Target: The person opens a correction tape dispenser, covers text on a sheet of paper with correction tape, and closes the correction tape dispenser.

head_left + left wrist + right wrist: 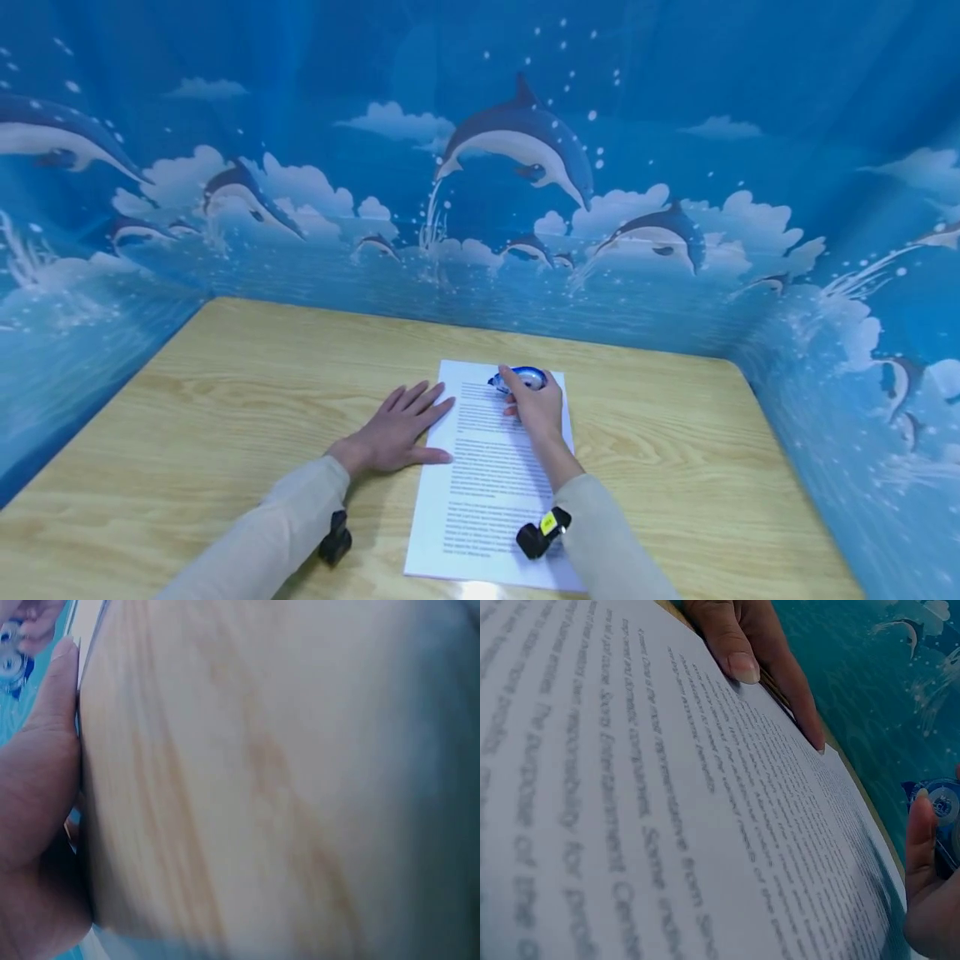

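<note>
A blue correction tape [531, 377] with round reels inside is held in my right hand [538, 408], over the upper part of a printed sheet of paper [437, 500]. The right wrist view shows the correction tape [939, 804] at its right edge, beside the thumb. Whether its tip touches the paper cannot be told. My left hand [393, 429] lies with fingers spread, its fingertips and thumb on the sheet's left edge and its palm over the table. In the right wrist view, the left hand [731, 634] rests at the paper's far edge.
The paper lies on a light wood-grain table [262, 375]. A blue curtain [360, 167] printed with dolphins and clouds stands around the back and sides of the table. Black wrist cameras sit on both wrists, the right one [536, 537] above the paper's lower part.
</note>
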`<state>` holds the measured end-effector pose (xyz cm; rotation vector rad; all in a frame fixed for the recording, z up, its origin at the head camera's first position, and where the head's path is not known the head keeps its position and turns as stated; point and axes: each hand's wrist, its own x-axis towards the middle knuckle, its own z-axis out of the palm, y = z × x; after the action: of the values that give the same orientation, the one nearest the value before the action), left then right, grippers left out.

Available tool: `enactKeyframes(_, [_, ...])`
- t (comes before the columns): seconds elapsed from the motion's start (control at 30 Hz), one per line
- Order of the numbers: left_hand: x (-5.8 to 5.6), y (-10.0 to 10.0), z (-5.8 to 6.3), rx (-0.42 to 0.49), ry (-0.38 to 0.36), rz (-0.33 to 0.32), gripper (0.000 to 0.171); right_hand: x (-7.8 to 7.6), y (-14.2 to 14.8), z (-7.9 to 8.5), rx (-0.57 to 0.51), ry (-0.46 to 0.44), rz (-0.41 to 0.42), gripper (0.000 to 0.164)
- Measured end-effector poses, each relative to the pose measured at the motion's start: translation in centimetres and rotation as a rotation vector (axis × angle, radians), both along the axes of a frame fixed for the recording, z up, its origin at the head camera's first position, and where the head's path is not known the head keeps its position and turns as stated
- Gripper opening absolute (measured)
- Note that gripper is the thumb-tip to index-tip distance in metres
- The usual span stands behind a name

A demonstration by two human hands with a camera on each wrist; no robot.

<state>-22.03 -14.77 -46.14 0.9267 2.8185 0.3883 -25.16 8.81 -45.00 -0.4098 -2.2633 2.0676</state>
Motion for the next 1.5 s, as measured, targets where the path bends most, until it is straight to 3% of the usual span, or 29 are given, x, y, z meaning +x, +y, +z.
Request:
enactKeyframes(0.17, [-0.1,0.3,0.1,0.015,0.008,-0.009,0.085,-1.2,-1.2,-0.4,0.079,0.025,0.025,0.057])
enactKeyframes(0.43, [-0.2,0.8,0.2,-0.001,0.017,-0.016,0.086,-1.9,-1.9,-0.7,0.199,0.041,0.044,0.067])
enactKeyframes(0.63, [-0.4,1.0,0.2,-0.027,-0.008,-0.014,0.087,-2.1,-1.9,-0.8,0.228,0.036,0.060,0.068])
enactKeyframes(0.93, [-0.3,0.8,0.6,-0.056,-0.016,-0.013,0.087,-2.4,-2.2,-1.2,0.255,-0.025,0.103,0.086])
enactKeyframes(1.33, [-0.1,0.3,1.0,-0.053,0.003,-0.018,0.087,-3.0,-3.3,-1.5,0.279,0.048,0.117,0.067])
enactKeyframes(1.5, [-0.1,0.1,0.9,-0.055,-0.007,-0.011,0.086,-3.2,-3.5,-2.0,0.295,0.036,0.133,0.062])
